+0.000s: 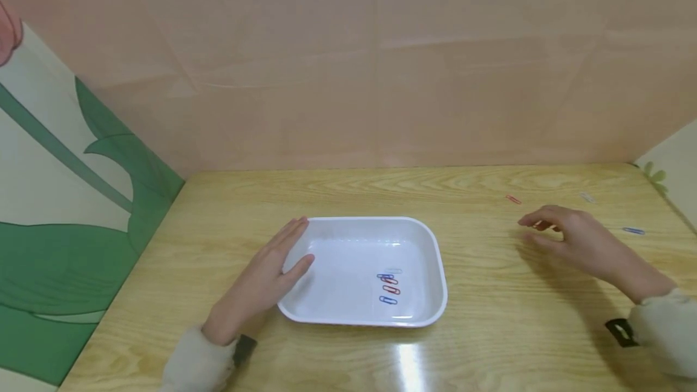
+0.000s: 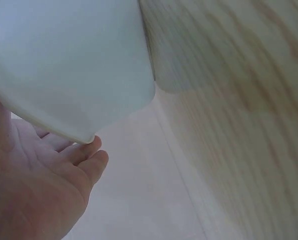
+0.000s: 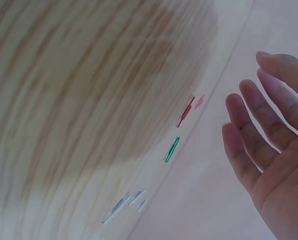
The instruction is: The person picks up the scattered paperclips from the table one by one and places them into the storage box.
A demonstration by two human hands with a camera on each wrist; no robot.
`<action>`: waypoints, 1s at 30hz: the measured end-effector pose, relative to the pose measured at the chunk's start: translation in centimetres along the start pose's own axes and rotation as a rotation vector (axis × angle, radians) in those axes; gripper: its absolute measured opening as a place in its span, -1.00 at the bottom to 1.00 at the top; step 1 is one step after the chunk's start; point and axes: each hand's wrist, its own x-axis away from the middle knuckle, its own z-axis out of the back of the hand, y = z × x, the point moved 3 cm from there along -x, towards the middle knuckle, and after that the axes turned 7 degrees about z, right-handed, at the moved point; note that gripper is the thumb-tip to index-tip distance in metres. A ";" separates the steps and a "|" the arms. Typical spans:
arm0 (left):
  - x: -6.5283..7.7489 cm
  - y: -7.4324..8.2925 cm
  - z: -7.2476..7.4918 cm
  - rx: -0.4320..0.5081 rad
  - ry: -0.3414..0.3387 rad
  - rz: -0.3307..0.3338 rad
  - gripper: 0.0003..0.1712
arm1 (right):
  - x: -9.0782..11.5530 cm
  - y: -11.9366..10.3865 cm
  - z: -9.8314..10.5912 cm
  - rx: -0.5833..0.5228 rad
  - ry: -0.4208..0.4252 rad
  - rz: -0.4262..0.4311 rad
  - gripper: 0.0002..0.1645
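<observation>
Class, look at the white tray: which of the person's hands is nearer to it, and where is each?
Left. The left hand touches the white tray at its left rim; the right hand is apart from it, over the table to its right.

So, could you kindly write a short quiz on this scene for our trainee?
1. Which hand touches the white plastic tray?
2. True or false: the right hand is inside the tray.
3. In the head view, the rightmost paper clip on the wood-grain table is: A) red; B) white; C) blue.

Key:
1. The left hand.
2. False; it is above the table.
3. C, the blue paper clip.
</observation>
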 end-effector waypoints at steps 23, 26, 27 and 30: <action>0.1 0.1 -0.1 -0.091 -0.007 -0.024 -0.23 | -0.2 2.6 -0.5 0.008 -0.087 -0.040 -0.74; 0.0 0.1 -0.2 -0.094 -0.003 -0.029 -0.24 | -0.1 3.1 -0.6 0.004 -0.113 -0.055 -0.73; 0.1 0.2 -0.2 -0.093 0.001 -0.032 -0.24 | 0.0 3.3 -0.7 0.000 -0.121 -0.059 -0.72; 0.1 0.2 -0.2 -0.091 0.010 -0.039 -0.24 | 0.1 3.6 -0.8 -0.007 -0.147 -0.063 -0.71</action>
